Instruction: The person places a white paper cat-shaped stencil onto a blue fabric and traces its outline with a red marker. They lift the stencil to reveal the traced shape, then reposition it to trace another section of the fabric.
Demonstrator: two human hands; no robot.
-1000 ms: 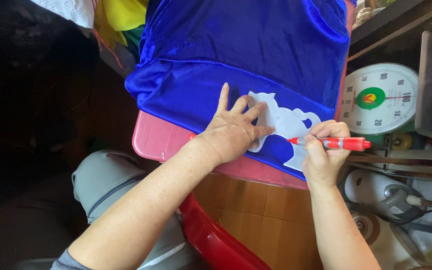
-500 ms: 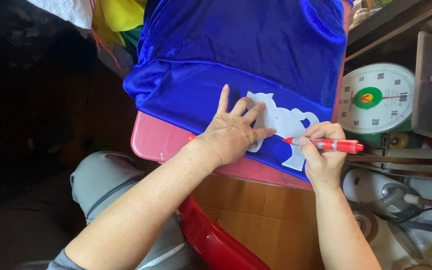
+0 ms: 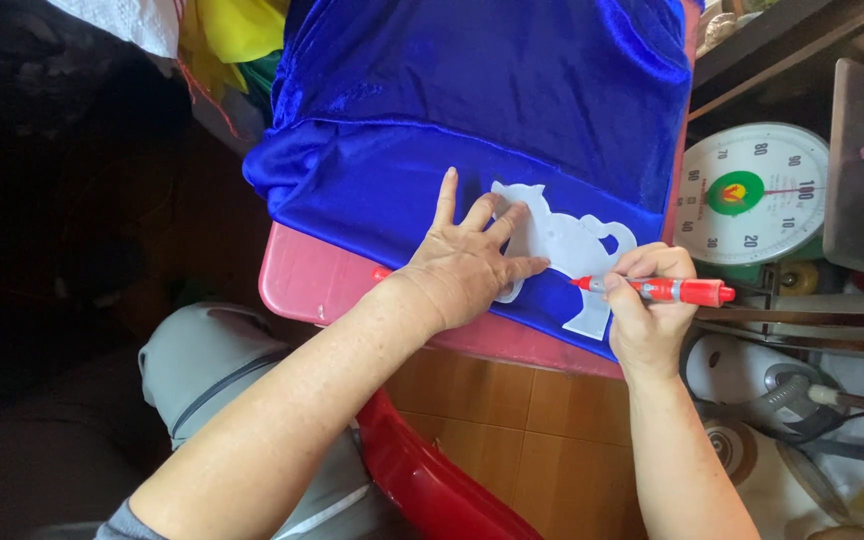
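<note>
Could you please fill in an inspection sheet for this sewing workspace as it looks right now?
Surface: pink board, mostly covered by cloth.
Job's things: shiny blue fabric spread flat; white paper template lying on it; red marker, tip at the template's edge.
Clutter: dial weighing scale on the right; yellow cloth at the top.
Hands: left hand pressing the template flat; right hand gripping the marker.
Cables: pale cord at lower right.
Surroundings: tiled floor; red plastic seat edge.
</note>
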